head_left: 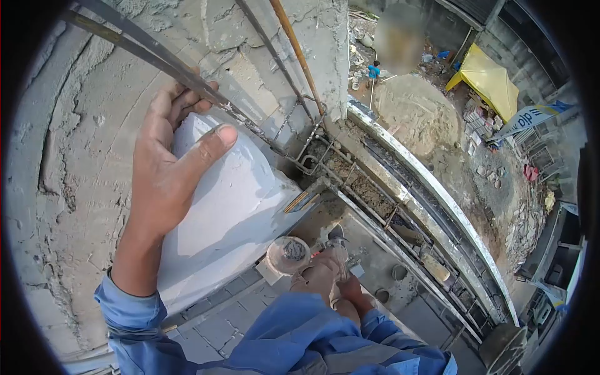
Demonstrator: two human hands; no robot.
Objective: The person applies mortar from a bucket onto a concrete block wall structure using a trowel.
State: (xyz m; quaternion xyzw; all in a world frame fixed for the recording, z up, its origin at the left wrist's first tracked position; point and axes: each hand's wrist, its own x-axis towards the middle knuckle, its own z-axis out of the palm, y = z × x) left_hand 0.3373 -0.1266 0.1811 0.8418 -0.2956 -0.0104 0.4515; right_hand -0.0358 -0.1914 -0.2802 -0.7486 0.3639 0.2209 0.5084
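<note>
The one piece of lettering that could be made out stood on a blue-and-white banner (531,120), just below and to the right of the yellow canopy (490,81). It ran aslant in dark letters on the pale part: a short group resembling "dlp", with short parallel bars beside it. Which way up it read was uncertain, and the whole name could not be made out. Well to the left of and below the canopy, the white block (219,194) bore a small orange-and-dark striped mark (296,202), too small to read.
</note>
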